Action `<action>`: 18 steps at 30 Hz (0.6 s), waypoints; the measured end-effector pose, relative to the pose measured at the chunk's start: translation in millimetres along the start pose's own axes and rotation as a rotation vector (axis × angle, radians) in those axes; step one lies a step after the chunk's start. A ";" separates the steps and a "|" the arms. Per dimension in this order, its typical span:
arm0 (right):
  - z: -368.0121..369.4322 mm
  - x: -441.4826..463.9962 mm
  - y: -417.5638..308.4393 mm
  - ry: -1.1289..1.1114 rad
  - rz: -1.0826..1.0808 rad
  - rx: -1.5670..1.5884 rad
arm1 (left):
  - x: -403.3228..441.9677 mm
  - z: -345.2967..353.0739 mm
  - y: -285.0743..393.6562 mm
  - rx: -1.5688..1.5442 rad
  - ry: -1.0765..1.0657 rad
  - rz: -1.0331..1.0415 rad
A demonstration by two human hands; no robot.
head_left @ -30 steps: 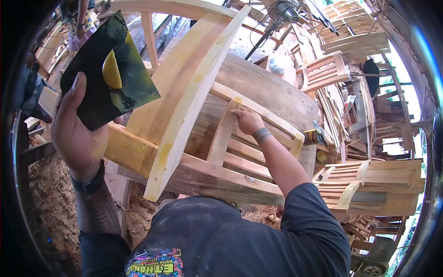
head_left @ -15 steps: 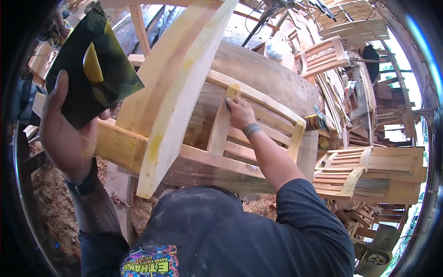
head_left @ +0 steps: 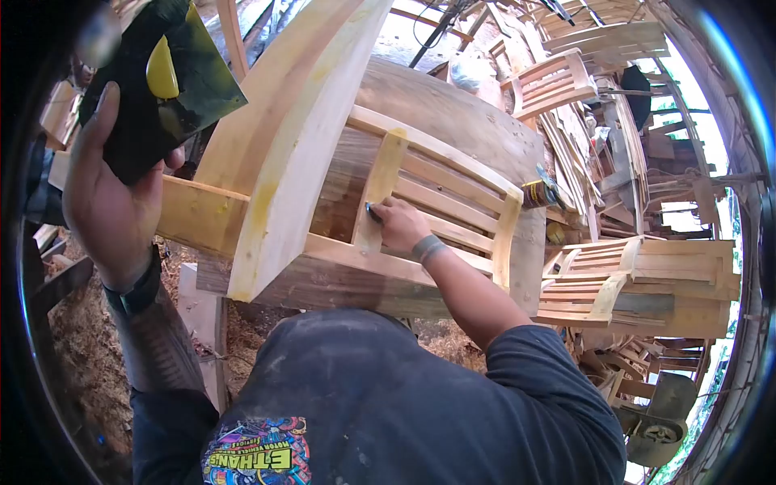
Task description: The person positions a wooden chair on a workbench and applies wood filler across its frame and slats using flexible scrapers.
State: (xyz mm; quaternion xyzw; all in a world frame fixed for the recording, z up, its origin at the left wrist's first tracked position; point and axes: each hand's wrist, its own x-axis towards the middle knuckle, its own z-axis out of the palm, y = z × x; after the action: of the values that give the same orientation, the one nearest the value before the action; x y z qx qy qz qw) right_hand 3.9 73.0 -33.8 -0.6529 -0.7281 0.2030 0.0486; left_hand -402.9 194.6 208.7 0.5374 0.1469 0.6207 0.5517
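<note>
My left hand grips a dark, glossy sheet from below, raised at the upper left. On the sheet lies a lump of yellow putty. My right hand pinches a small dark flat tool, mostly covered by the fingers, so its kind is unclear. The tool touches a cross rail of a slatted wooden frame. Yellowish smears mark that rail's far end. Left of the frame rises a wide pale wooden panel, also smeared yellow along its edge.
Beneath the frame is a broad wooden work surface. A small can stands at its right edge. More slatted frames and stacked boards fill the right side. Wood shavings cover the ground at left.
My right hand has slid down the cross rail toward me, from its far end to near the front rail. My left hand still holds up the sheet of putty. The view has shifted slightly.
</note>
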 end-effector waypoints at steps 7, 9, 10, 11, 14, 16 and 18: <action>-8.9 -35.0 -35.2 -0.119 -0.018 0.024 | -1.2 4.3 -3.0 -0.022 0.010 0.053; -2.9 -39.4 -30.8 -0.160 -0.050 0.033 | 0.6 10.0 -1.7 -0.052 -0.005 0.030; -5.2 -41.3 -29.3 -0.181 -0.065 0.024 | 1.8 13.1 -0.2 -0.056 -0.017 0.021; -8.8 -42.7 -26.6 -0.202 -0.083 0.013 | 2.7 14.9 1.8 -0.059 -0.028 0.014; -47.5 -8.3 -1.7 -0.366 -0.148 -0.013 | 9.4 15.4 5.8 -0.124 0.054 -0.143; -45.4 27.6 30.3 -0.153 0.050 -0.075 | 4.6 19.5 3.0 0.007 0.164 -0.097; -65.9 49.5 23.4 -0.057 0.062 -0.112 | 5.8 23.6 3.7 0.061 0.216 -0.100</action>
State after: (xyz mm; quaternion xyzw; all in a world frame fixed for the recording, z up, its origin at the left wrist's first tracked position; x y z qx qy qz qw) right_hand 40.8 137.9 8.3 -0.6707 -0.7189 0.1819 -0.0149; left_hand -384.1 188.6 223.4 0.4759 0.2511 0.6419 0.5463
